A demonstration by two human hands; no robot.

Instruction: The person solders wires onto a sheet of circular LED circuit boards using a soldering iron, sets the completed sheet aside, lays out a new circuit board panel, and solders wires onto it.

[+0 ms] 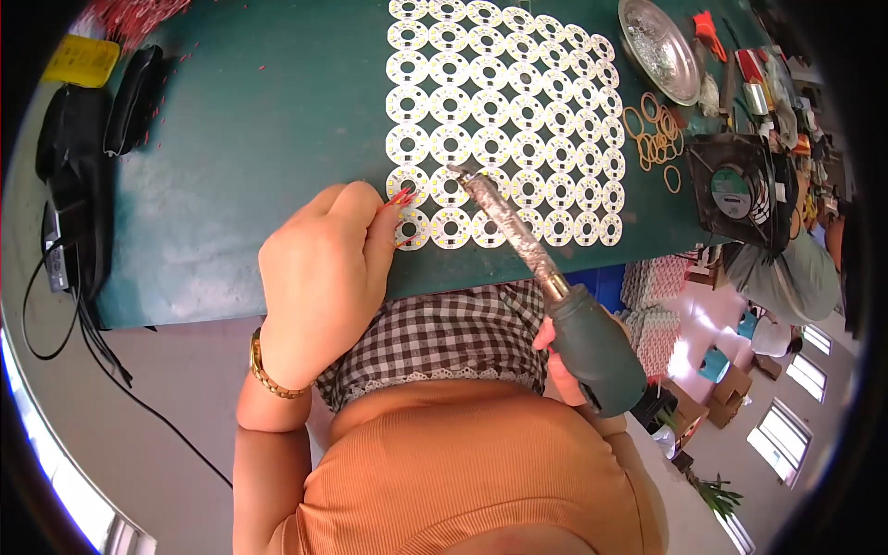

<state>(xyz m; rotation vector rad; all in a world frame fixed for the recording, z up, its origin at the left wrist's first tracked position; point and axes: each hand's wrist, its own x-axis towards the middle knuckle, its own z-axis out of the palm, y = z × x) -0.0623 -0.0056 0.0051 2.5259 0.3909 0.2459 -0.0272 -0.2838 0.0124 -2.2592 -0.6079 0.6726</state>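
Grip, right hand: closed around the dark grey handle of a soldering iron, low at the table's near edge.
Grip, left hand: curled loosely, fingertips pinching thin red wires; a gold bracelet sits on the wrist.
Pose: both forearms rise from the lower edge; the left hand rests knuckles up on the green table, and the iron slants up and left from the right hand.
Boards: a panel of round white boards with centre holes lies ahead of both hands. The iron's tip and the wires touch its near left boards, just beside each other.
Containers: a round metal dish far right, contents unclear.
Nearby: loose rubber bands beside a black fan.
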